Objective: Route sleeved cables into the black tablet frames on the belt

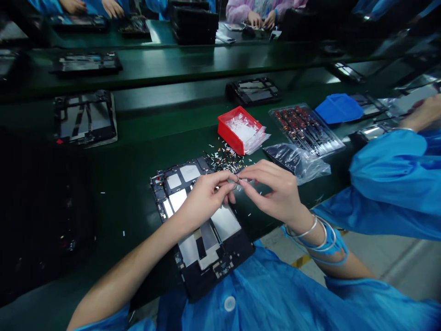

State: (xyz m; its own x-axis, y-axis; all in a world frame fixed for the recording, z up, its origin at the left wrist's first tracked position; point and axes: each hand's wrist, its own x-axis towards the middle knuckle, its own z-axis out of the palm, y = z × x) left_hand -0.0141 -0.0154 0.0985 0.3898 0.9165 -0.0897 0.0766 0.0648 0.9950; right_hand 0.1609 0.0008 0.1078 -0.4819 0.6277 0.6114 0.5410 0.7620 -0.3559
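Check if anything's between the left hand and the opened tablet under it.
Nothing visible: in the image the left hand overlaps the opened tablet directly. The loose small parts and red bin are beside and beyond the tablet. Can't tell whether the hand touches it.

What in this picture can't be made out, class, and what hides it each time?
1. Head view: anything between the left hand and right hand; too small, partly covered by both.
2. Head view: the middle of the opened device; partly covered by the left hand.
3. Head view: details of the dark shape at left; shadow, and the picture's edge cuts it off.
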